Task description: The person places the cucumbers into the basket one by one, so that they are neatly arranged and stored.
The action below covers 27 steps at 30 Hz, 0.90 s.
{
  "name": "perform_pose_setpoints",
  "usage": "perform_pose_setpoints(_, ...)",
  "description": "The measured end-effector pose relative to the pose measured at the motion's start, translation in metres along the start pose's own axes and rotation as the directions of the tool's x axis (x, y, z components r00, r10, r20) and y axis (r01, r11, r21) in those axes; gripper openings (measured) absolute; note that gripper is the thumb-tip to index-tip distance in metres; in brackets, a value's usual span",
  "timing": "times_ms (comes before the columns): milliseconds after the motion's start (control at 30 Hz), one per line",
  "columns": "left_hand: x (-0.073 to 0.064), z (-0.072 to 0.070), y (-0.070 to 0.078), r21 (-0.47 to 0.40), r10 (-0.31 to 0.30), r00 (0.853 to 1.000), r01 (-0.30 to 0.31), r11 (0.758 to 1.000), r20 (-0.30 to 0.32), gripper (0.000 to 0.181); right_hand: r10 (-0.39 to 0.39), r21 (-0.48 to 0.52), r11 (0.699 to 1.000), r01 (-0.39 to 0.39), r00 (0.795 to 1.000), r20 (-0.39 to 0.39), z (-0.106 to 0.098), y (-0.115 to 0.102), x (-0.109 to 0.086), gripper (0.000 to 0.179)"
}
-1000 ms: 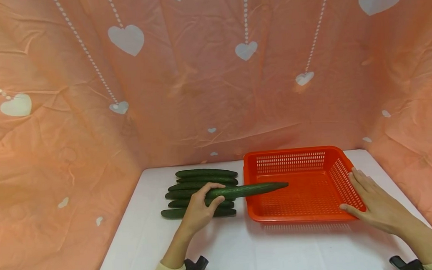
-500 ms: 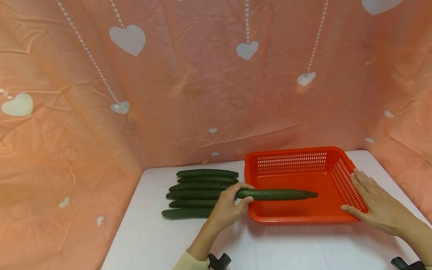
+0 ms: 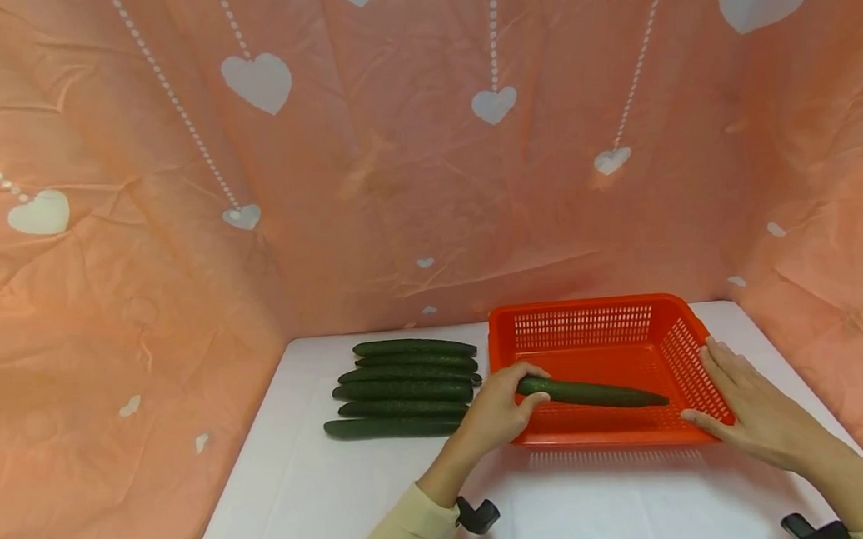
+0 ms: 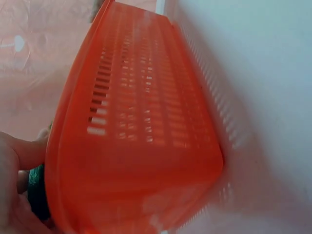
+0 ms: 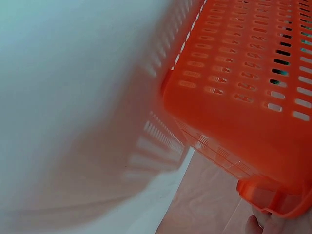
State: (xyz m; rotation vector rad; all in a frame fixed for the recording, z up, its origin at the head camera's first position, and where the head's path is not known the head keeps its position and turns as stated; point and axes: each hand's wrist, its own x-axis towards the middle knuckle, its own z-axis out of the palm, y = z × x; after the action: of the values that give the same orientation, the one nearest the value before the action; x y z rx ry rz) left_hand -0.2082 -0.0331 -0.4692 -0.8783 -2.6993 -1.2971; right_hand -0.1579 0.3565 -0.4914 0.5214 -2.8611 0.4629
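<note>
Green and long, a cucumber (image 3: 606,394) juts rightward from the left hand (image 3: 497,411), its left end pinched by thumb and fingers, within the red basket's (image 3: 616,440) outline. Six more cucumbers (image 3: 402,391) lie left of that hand. The right hand (image 3: 761,413), fingers straight, thumb spread, touches the basket's right side.

Dark-green cucumber (image 3: 598,393), orange-red basket (image 3: 601,440)
</note>
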Motion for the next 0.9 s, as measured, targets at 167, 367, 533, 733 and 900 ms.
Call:
perform_pose_setpoints(167,0.007,0.012,0.007,0.042,-0.05,0.999,0.05,0.998,-0.002,0.025,0.006,0.003,1.0,-0.006,1.0,0.007,0.001,0.0,-0.001,0.104)
perform_pose_setpoints(367,0.014,0.023,0.013,0.053,-0.099,0.995,0.099,0.994,-0.009,0.023,0.017,0.015,1.0,-0.017,1.0,0.009,0.001,-0.001,-0.003,0.103)
perform_pose_setpoints(533,0.019,0.029,0.016,0.063,-0.126,0.992,0.124,0.99,0.021,0.023,0.031,0.026,0.999,-0.031,0.999,0.019,0.002,-0.002,-0.003,0.102)
perform_pose_setpoints(733,0.024,0.038,0.019,0.094,-0.16,0.987,0.157,0.983,0.022,0.021,-0.011,0.002,1.0,0.011,0.999,-0.031,0.002,0.0,-0.001,0.103)
perform_pose_setpoints(900,0.028,0.045,0.023,0.094,-0.189,0.981,0.184,0.979,0.054,0.022,-0.002,0.008,1.0,0.002,1.0,-0.024,0.003,0.001,0.0,0.104)
